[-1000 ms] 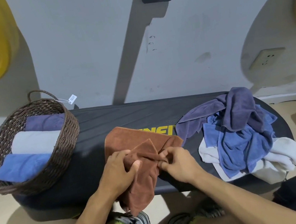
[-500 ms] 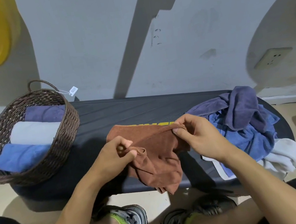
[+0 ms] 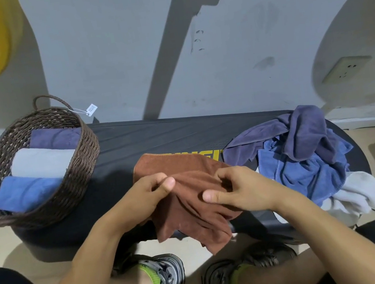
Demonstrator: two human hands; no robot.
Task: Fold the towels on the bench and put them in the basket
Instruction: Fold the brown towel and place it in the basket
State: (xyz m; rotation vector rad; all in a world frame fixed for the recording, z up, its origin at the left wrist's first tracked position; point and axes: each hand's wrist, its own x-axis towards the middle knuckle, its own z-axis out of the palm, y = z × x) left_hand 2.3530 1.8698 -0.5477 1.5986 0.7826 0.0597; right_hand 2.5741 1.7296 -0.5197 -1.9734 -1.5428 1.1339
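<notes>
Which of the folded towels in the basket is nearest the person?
The light blue towel, at the near end of the basket; the grey towel sits mid-row and the purple towel lies farthest back.

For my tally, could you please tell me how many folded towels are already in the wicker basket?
3, side by side: purple folded towel farthest, grey folded towel in the middle, blue folded towel nearest. Others underneath may be hidden.

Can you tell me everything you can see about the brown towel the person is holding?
The rust-brown, soft-looking cloth towel lies rumpled on the middle of the dark padded bench, partly covering yellow lettering. Its far edge lies flat, while its near part hangs creased over the bench's front edge above the shoes. The left hand pinches it on one side and the right hand grips it on the other. It is not yet folded.
</notes>
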